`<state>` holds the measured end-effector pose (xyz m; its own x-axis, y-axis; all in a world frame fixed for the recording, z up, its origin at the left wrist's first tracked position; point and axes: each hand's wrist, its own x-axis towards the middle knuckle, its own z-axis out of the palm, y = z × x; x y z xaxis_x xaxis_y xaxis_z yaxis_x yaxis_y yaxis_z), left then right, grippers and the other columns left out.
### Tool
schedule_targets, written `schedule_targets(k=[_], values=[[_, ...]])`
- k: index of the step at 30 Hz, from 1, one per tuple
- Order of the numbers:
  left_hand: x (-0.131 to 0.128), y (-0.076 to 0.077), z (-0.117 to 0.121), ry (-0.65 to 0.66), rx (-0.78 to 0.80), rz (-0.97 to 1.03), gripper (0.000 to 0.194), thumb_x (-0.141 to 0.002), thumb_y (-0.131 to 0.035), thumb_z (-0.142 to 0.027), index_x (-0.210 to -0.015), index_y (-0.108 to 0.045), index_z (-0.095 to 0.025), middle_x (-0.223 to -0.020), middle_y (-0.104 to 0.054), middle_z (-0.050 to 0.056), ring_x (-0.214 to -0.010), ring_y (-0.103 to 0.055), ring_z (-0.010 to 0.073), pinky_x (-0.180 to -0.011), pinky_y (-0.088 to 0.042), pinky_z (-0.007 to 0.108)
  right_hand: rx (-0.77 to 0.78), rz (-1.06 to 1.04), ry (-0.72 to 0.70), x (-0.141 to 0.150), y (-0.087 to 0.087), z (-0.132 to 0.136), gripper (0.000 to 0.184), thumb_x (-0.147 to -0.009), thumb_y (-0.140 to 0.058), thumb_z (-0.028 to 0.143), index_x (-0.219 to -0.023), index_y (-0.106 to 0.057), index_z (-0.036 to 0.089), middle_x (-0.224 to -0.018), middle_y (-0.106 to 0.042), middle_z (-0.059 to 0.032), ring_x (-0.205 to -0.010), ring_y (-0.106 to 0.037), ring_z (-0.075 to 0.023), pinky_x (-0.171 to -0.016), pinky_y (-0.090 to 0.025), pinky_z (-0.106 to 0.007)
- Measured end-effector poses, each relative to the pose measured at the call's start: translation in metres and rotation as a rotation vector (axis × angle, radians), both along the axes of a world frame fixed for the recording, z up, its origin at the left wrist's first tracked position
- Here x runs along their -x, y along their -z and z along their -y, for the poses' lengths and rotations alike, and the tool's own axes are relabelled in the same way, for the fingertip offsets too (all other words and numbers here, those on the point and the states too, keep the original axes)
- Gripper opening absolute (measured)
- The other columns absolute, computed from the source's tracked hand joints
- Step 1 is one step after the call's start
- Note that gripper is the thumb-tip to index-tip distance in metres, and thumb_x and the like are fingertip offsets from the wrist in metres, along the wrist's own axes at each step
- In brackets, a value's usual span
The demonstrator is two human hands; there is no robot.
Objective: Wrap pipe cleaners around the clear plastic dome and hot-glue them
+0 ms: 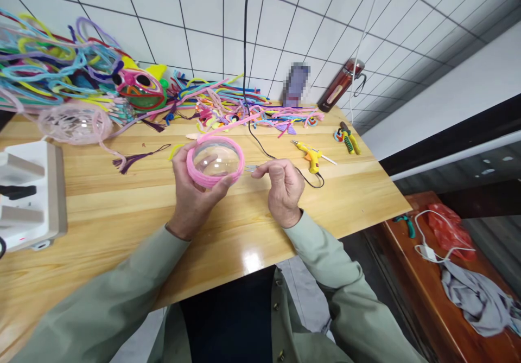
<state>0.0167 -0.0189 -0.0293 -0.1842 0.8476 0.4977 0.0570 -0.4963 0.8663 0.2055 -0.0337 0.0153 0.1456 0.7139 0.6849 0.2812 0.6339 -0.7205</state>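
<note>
- A white power block (57,189) sits at the left edge of the wooden table (122,276), with a black plug in it.
- Behind it, a tangled heap of coloured pipe cleaners (44,75) fills the corner by the tiled wall (203,16), with a clear ball (75,123) wrapped in pale pink strands in front.
- Beside the heap is a pink and green fish figure (142,89); a purple tassel (134,159) lies nearer the person.
- More loose strands (228,102) run along the wall, behind the hands.
- A black cord (245,43) hangs over them and passes behind the right hand to a yellow glue gun (311,157).
- A blurred-out item (296,83) and a red flask (341,86) lean on the wall, with pliers (349,139) near the table's right end.
- The left hand (193,192) is curved around a clear bowl (220,159), thumb and fingers holding it above the table; a pink strand (209,181) circles its rim, one end trailing back.
- The right hand (285,186) is curled nearly closed on a small metal tool (250,168), its tip just beside the bowl's right rim; whether they touch, I cannot tell.
</note>
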Motion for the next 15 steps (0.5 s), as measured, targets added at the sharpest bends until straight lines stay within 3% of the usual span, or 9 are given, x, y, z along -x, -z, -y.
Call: schedule_targets(k=[2, 6, 8, 12, 15], values=[[0.000, 0.000, 0.000, 0.000, -0.001, 0.003, 0.093, -0.080, -0.099, -0.071, -0.151, -0.053, -0.034, -0.169, -0.049, 0.014, -0.154, -0.063, 0.0376, -0.130, -0.061, 0.061, 0.005, 0.037, 0.014, 0.000, 0.000, -0.001, 0.043, -0.122, -0.054, 0.051, -0.094, -0.075, 0.024, -0.078, -0.083, 0.0011, -0.071, -0.081, -0.0154, -0.071, -0.067, -0.031], [0.000, 0.006, -0.004, 0.018, -0.011, 0.030, 0.099, -0.077, -0.102, -0.070, -0.153, -0.051, -0.031, -0.167, -0.051, 0.015, -0.154, -0.063, 0.0381, -0.129, -0.061, 0.059, -0.140, 0.077, 0.096, -0.002, 0.006, -0.010, 0.014, -0.116, -0.065, 0.035, -0.117, -0.076, 0.026, -0.105, -0.084, -0.0038, -0.095, -0.082, -0.0184, -0.081, -0.067, -0.034], [0.001, 0.011, -0.008, 0.043, 0.005, 0.055, 0.099, -0.079, -0.100, -0.071, -0.153, -0.050, -0.031, -0.167, -0.052, 0.016, -0.155, -0.063, 0.0386, -0.128, -0.061, 0.059, -0.201, 0.146, 0.112, -0.004, 0.007, -0.014, 0.013, -0.113, -0.068, 0.032, -0.122, -0.075, 0.027, -0.115, -0.082, -0.0068, -0.106, -0.080, -0.0217, -0.085, -0.068, -0.038], [0.005, 0.025, -0.016, 0.095, 0.086, 0.072, 0.095, -0.084, -0.093, -0.078, -0.154, -0.049, -0.031, -0.164, -0.059, 0.016, -0.156, -0.064, 0.0377, -0.131, -0.057, 0.059, -0.189, 0.300, 0.063, -0.004, 0.003, -0.013, 0.011, -0.110, -0.072, 0.035, -0.119, -0.073, 0.028, -0.116, -0.081, -0.0062, -0.110, -0.078, -0.0248, -0.092, -0.068, -0.045], [0.005, 0.029, -0.019, 0.113, 0.113, 0.083, 0.097, -0.084, -0.091, -0.081, -0.155, -0.048, -0.031, -0.165, -0.060, 0.016, -0.155, -0.065, 0.0371, -0.131, -0.057, 0.058, -0.174, 0.343, 0.067, 0.000, 0.001, -0.011, 0.008, -0.110, -0.073, 0.034, -0.114, -0.071, 0.028, -0.110, -0.081, -0.0053, -0.104, -0.077, -0.0237, -0.086, -0.067, -0.042]])
